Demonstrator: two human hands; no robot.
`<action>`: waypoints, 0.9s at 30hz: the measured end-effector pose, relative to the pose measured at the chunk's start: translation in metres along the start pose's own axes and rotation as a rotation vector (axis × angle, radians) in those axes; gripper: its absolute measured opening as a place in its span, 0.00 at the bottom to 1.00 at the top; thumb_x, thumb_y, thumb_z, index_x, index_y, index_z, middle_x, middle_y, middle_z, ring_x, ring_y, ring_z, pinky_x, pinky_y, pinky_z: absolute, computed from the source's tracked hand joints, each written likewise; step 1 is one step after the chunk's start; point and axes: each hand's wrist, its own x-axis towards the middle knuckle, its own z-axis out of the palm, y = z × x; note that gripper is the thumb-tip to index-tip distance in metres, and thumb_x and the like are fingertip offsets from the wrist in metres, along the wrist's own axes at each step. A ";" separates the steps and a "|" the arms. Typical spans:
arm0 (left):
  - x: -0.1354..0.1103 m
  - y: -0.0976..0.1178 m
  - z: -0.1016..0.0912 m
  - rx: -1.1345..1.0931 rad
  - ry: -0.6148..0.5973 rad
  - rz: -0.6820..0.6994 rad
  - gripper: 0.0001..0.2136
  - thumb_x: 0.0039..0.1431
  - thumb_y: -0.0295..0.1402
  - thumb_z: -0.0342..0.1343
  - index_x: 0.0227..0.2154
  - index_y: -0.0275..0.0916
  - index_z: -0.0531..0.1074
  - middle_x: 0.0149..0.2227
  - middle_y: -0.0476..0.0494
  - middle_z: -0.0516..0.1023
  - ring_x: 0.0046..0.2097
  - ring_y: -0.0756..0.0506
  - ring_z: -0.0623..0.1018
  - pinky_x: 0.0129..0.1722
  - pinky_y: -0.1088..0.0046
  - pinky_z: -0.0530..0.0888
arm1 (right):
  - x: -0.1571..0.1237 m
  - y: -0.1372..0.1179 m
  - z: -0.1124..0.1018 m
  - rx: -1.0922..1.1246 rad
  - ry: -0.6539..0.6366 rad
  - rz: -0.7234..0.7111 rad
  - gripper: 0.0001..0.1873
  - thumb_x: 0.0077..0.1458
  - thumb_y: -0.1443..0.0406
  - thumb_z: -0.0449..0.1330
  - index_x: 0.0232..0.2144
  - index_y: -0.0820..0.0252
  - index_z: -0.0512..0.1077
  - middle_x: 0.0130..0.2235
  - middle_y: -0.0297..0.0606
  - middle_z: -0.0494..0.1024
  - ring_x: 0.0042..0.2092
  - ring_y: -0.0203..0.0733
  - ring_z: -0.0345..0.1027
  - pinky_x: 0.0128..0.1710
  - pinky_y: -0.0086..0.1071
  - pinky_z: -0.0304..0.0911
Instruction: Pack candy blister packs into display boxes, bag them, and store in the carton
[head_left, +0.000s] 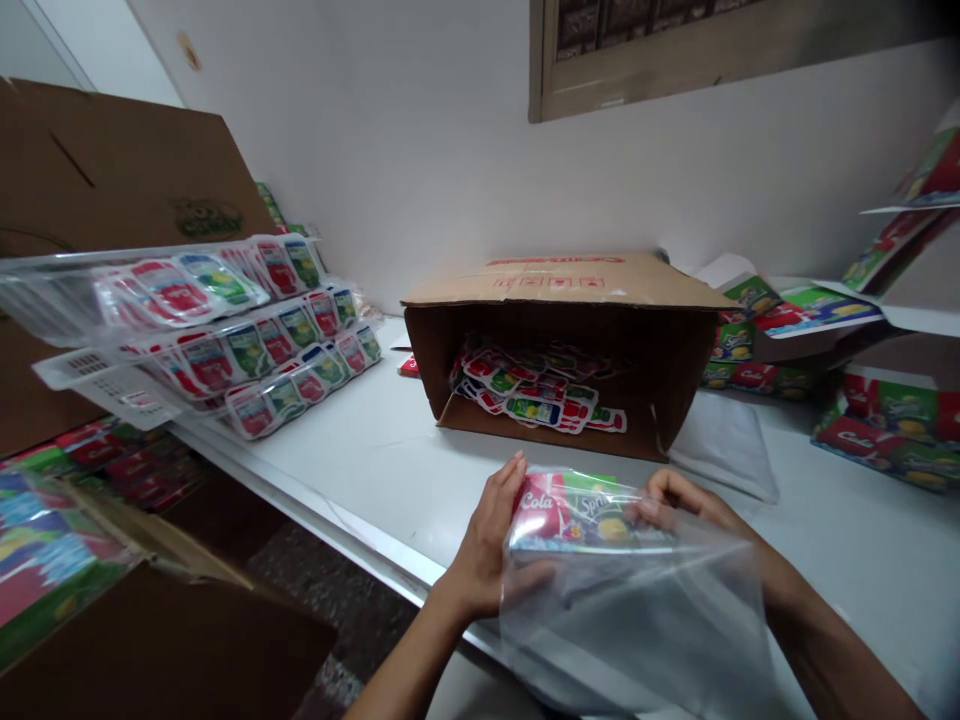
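Note:
A small printed carton (581,505), red and green with "Cola" lettering, sits at the far end of a clear plastic bag (637,620) above the table's near edge. My left hand (491,545) is closed around the carton's left side, its thumb along the near side. At the carton's right end, my right hand (686,500) has its fingers curled in a pinch on the clear film. The rest of the bag hangs loosely toward me. Just beyond both hands, an open cardboard box (559,290) lies on its side with several bottle-shaped packets (532,395) inside.
Packed packet strips (277,345) in clear plastic stand at the left table edge. A stack of flat clear bags (724,445) lies right of the box. Printed cartons (885,430) are piled at the right. An open cardboard box (187,640) stands low at the left.

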 end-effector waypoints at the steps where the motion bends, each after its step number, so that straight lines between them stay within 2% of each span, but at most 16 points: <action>1: 0.000 0.000 0.000 -0.002 0.002 -0.001 0.48 0.51 0.46 0.63 0.67 0.41 0.40 0.68 0.31 0.49 0.67 0.31 0.53 0.64 0.45 0.57 | 0.002 0.001 0.001 0.034 0.011 -0.004 0.17 0.54 0.53 0.63 0.29 0.55 0.61 0.30 0.32 0.73 0.31 0.37 0.66 0.29 0.28 0.60; 5: 0.001 0.002 -0.001 0.003 0.003 -0.012 0.49 0.51 0.46 0.64 0.67 0.41 0.39 0.67 0.31 0.49 0.67 0.30 0.53 0.63 0.45 0.57 | 0.010 0.005 0.004 0.192 0.065 -0.029 0.17 0.50 0.55 0.67 0.36 0.53 0.64 0.28 0.28 0.73 0.30 0.35 0.67 0.29 0.26 0.61; 7: 0.001 0.003 -0.001 -0.004 -0.003 -0.019 0.49 0.50 0.47 0.64 0.67 0.42 0.38 0.67 0.31 0.49 0.67 0.30 0.54 0.63 0.44 0.57 | 0.015 0.008 0.004 0.276 0.120 -0.046 0.23 0.45 0.59 0.70 0.42 0.51 0.66 0.32 0.28 0.73 0.32 0.35 0.69 0.31 0.26 0.62; 10: 0.001 0.003 -0.001 -0.009 0.000 -0.021 0.50 0.50 0.48 0.64 0.67 0.43 0.38 0.68 0.32 0.48 0.67 0.31 0.53 0.64 0.45 0.56 | 0.020 0.010 0.005 0.420 0.161 -0.039 0.27 0.39 0.63 0.74 0.43 0.50 0.69 0.34 0.28 0.73 0.36 0.34 0.71 0.36 0.26 0.64; 12: 0.001 0.003 -0.001 -0.015 -0.003 -0.022 0.50 0.50 0.48 0.64 0.67 0.44 0.38 0.68 0.33 0.48 0.67 0.31 0.52 0.64 0.46 0.55 | 0.024 0.009 0.006 0.519 0.174 0.016 0.27 0.39 0.61 0.74 0.42 0.51 0.71 0.34 0.29 0.74 0.37 0.35 0.72 0.39 0.28 0.66; 14: 0.002 0.003 -0.001 -0.023 -0.012 -0.028 0.49 0.50 0.48 0.64 0.67 0.44 0.38 0.68 0.34 0.48 0.67 0.32 0.52 0.64 0.46 0.55 | 0.027 0.007 0.008 0.585 0.208 0.078 0.26 0.40 0.57 0.73 0.43 0.52 0.72 0.32 0.30 0.75 0.34 0.36 0.72 0.37 0.29 0.67; 17: 0.003 0.006 -0.002 -0.027 -0.011 -0.034 0.48 0.51 0.49 0.63 0.67 0.45 0.38 0.68 0.34 0.47 0.67 0.31 0.52 0.64 0.45 0.55 | 0.033 0.003 0.011 0.538 0.277 0.111 0.26 0.37 0.58 0.74 0.40 0.53 0.74 0.27 0.29 0.73 0.28 0.35 0.69 0.30 0.27 0.67; 20: 0.004 0.008 -0.004 -0.041 -0.009 -0.045 0.48 0.52 0.49 0.62 0.67 0.45 0.38 0.68 0.34 0.47 0.67 0.31 0.52 0.64 0.45 0.54 | 0.042 0.008 0.010 0.409 0.316 0.100 0.25 0.33 0.62 0.75 0.37 0.54 0.74 0.30 0.30 0.75 0.30 0.37 0.70 0.30 0.27 0.68; 23: 0.001 0.005 -0.002 -0.056 -0.013 -0.076 0.48 0.51 0.49 0.62 0.67 0.45 0.39 0.68 0.34 0.48 0.68 0.31 0.52 0.65 0.46 0.54 | 0.055 0.025 0.004 0.363 0.316 0.065 0.25 0.33 0.61 0.75 0.37 0.54 0.73 0.32 0.31 0.76 0.32 0.39 0.72 0.31 0.30 0.69; 27: -0.006 -0.005 0.006 -0.123 0.030 -0.130 0.49 0.49 0.50 0.64 0.67 0.47 0.39 0.67 0.34 0.50 0.66 0.30 0.55 0.63 0.44 0.57 | 0.069 0.048 -0.003 0.309 0.300 0.100 0.23 0.34 0.58 0.74 0.34 0.56 0.72 0.28 0.33 0.75 0.28 0.42 0.71 0.28 0.34 0.67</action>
